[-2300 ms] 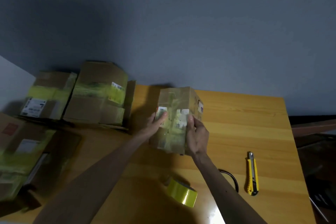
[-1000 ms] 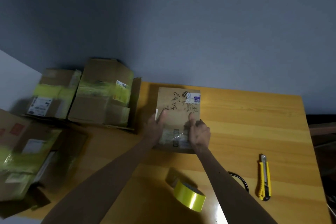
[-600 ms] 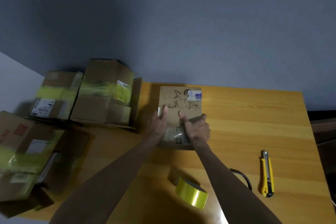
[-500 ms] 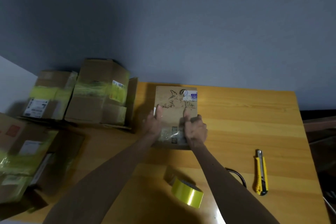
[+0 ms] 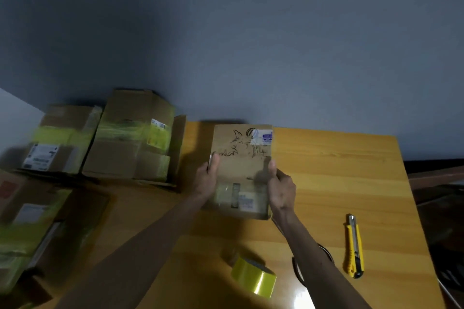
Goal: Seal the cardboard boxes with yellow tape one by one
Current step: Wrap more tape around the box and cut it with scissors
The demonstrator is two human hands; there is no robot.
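A flat rectangular cardboard box (image 5: 241,168), matt brown with a black line drawing, lies far-centre on the smooth honey-coloured wooden worktop (image 5: 339,183). The left hand (image 5: 207,180) and right hand (image 5: 281,188) clasp its left and right edges, each grip closed on the box, thumb on top. A shiny yellow tape roll (image 5: 253,277) lies near, a yellow knife (image 5: 354,246) to its right. At left stand taped boxes (image 5: 133,138) against a blue-grey wall (image 5: 251,32). Half a second earlier the right hand pressed the lid's middle; now it holds the edge.
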